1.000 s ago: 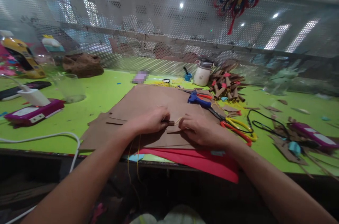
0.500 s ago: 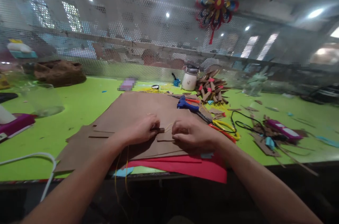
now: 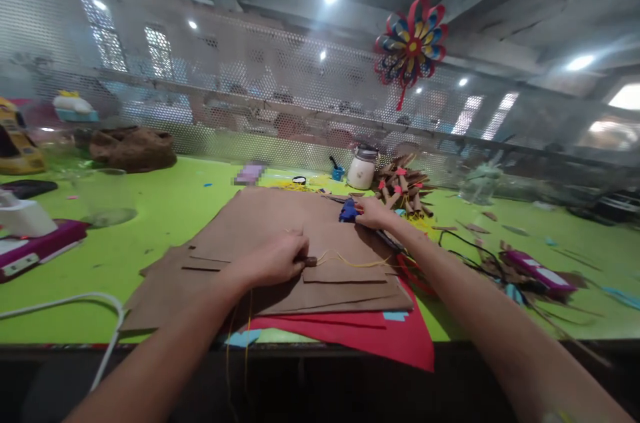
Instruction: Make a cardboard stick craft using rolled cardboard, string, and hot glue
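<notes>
My left hand (image 3: pixel 280 259) is closed, pinching a small brown cardboard roll (image 3: pixel 311 261) above the cardboard sheets (image 3: pixel 260 219). A pale yellow string (image 3: pixel 350 261) runs out of the roll to the right, and more string hangs below my left wrist over the table edge. My right hand (image 3: pixel 375 213) reaches to the back of the sheets, its fingers closed on a blue glue gun (image 3: pixel 347 211). Part of the glue gun is hidden by the hand. Under my right forearm lies a tool with red-orange handles (image 3: pixel 414 275), mostly covered.
A pile of cardboard rolls (image 3: pixel 407 186) and a white jar (image 3: pixel 361 169) stand at the back. Red paper (image 3: pixel 400 343) sticks out at the front edge. Purple power strips (image 3: pixel 537 269) lie on both sides. A clear plastic cup (image 3: pixel 107 203) stands at left.
My right hand has left the string near the cardboard roll and moved up and right onto the glue gun. The left hand keeps the roll. The whole view has tilted upward.
</notes>
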A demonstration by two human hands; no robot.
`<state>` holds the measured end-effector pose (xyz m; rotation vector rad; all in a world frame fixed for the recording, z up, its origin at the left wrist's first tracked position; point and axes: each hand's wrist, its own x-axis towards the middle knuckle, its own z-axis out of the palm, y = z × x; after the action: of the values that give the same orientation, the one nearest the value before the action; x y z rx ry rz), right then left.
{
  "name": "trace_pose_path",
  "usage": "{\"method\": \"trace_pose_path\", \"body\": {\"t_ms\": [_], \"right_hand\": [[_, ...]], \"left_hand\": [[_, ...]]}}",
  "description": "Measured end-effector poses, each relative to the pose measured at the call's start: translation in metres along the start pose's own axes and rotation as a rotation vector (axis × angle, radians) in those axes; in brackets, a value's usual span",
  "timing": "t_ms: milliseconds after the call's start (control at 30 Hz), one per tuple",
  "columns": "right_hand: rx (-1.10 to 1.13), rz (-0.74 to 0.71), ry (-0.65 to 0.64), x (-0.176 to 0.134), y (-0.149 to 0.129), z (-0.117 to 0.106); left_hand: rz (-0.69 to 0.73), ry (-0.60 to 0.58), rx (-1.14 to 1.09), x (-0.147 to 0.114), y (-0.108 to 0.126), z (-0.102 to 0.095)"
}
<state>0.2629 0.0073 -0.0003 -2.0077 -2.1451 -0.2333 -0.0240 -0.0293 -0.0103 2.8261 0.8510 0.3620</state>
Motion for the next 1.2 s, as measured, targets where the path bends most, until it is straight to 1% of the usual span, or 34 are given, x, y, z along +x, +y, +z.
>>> {"method": "trace_pose_path", "body": {"t_ms": [100, 200, 300, 400, 500, 567, 667, 733, 767, 833, 900, 967, 1000, 1067, 1133, 1200], "right_hand": [[-0.027, 0.008, -0.019, 0.007, -0.001, 0.011], [-0.031, 0.008, -0.011, 0.008, 0.001, 0.014], [-0.018, 0.0, -0.004, 0.003, 0.005, 0.01], [0.026, -0.012, 0.03, -0.005, 0.012, -0.002], [0.087, -0.043, 0.139, -0.012, 0.02, -0.012], [0.079, -0.082, 0.228, -0.015, 0.025, -0.014], [0.067, -0.167, 0.359, -0.016, 0.028, -0.008], [0.099, -0.185, 0.463, -0.014, 0.028, -0.003], [0.123, -0.162, 0.523, -0.013, 0.029, -0.002], [0.21, -0.042, 0.635, -0.011, 0.032, -0.002], [0.404, 0.113, 0.672, -0.011, 0.038, -0.005], [0.7, 0.217, 0.623, -0.015, 0.043, -0.011], [0.86, 0.238, 0.58, -0.02, 0.045, -0.013], [1.144, 0.234, 0.479, -0.032, 0.043, -0.018], [1.344, 0.188, 0.324, -0.05, 0.033, -0.023], [1.445, 0.099, 0.093, -0.069, 0.02, -0.028]], "left_hand": [[-0.009, -0.014, -0.03, -0.002, 0.0, 0.0], [-0.016, -0.04, -0.054, -0.004, 0.002, -0.003], [-0.025, -0.065, -0.068, -0.005, 0.004, -0.006], [-0.04, -0.076, -0.089, -0.004, 0.003, -0.005], [-0.045, -0.068, -0.087, -0.003, 0.001, -0.001], [-0.045, -0.062, -0.086, -0.003, -0.001, 0.001], [-0.06, -0.049, -0.091, -0.003, -0.002, 0.004], [-0.064, -0.033, -0.083, -0.003, -0.002, 0.006], [-0.06, -0.026, -0.073, -0.004, -0.003, 0.006], [-0.045, -0.016, -0.056, -0.004, -0.004, 0.007], [-0.036, -0.015, -0.056, -0.004, -0.005, 0.007], [-0.025, -0.017, -0.069, -0.004, -0.005, 0.007], [-0.019, -0.018, -0.075, -0.004, -0.005, 0.007], [-0.01, -0.019, -0.083, -0.004, -0.004, 0.006], [-0.007, -0.016, -0.084, -0.005, -0.004, 0.005], [-0.009, -0.015, -0.083, -0.005, -0.003, 0.004]]}}
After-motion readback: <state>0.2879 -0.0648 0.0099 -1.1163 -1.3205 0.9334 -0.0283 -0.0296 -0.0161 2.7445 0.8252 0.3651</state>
